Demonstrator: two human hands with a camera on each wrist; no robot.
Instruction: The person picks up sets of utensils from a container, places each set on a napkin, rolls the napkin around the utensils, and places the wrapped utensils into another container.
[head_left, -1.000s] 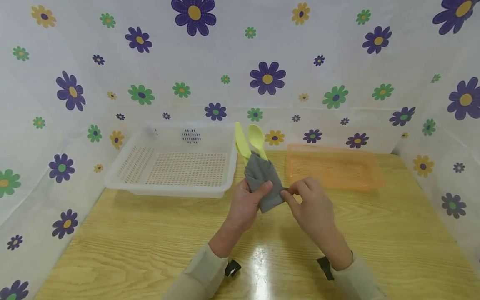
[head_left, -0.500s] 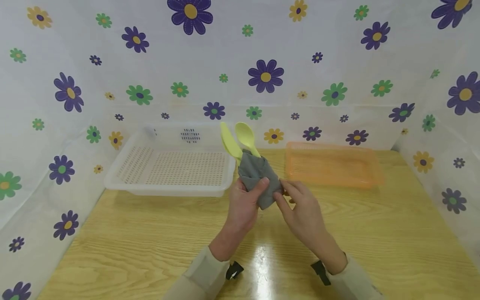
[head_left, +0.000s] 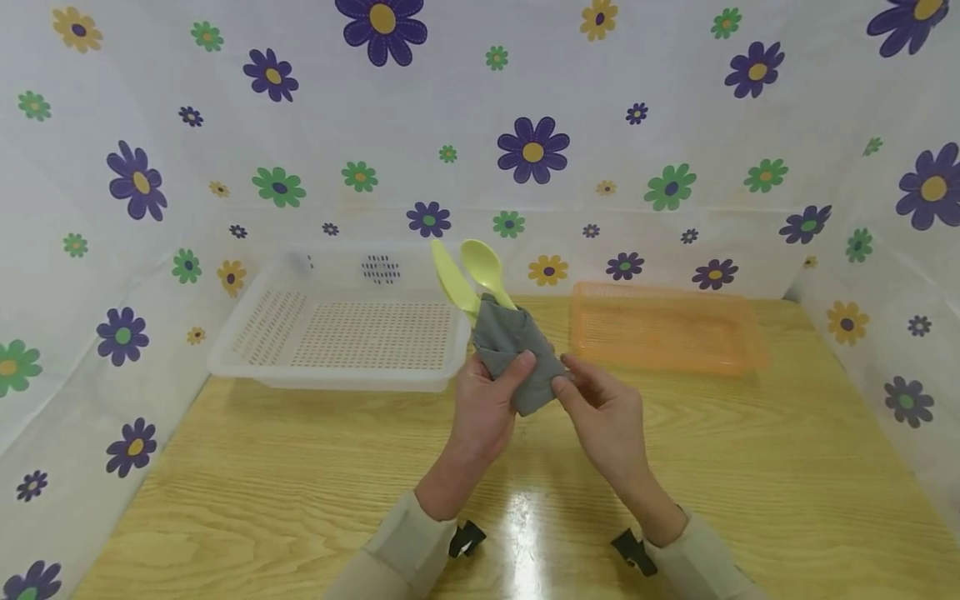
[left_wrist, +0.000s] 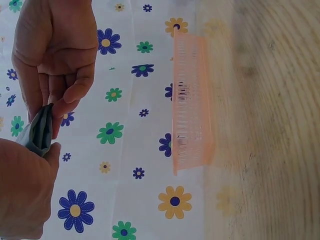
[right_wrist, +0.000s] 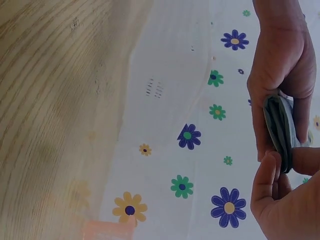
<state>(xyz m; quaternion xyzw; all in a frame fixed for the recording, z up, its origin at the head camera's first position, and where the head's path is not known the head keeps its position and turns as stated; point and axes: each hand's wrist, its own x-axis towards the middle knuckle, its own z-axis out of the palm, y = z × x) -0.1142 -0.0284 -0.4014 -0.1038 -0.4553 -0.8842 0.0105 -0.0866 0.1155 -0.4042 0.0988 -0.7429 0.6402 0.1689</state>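
A folded grey cloth napkin [head_left: 517, 346] is held up over the table, wrapped round a yellow-green knife [head_left: 452, 275] and a yellow-green spoon [head_left: 483, 265] whose blade and bowl stick out of its top, leaning left. My left hand [head_left: 487, 408] grips the bundle from the left, thumb across its front. At the napkin's right edge, my right hand [head_left: 609, 421] pinches the cloth between thumb and fingers. Both wrist views show the napkin's layered end, the left wrist view with the folded edge [left_wrist: 42, 130] between the two hands. The cutlery handles are hidden inside the cloth.
Behind the hands to the left stands a white perforated basket [head_left: 337, 385]. A shallow orange basket [head_left: 667, 364] sits at the back right. Flower-printed white sheeting [head_left: 570, 92] encloses the wooden table [head_left: 300, 475] at the back and sides.
The bundle has shifted left and tilted further left in both hands. My right hand has followed it, and the loose edge that it pulled outward now lies against the napkin's side.
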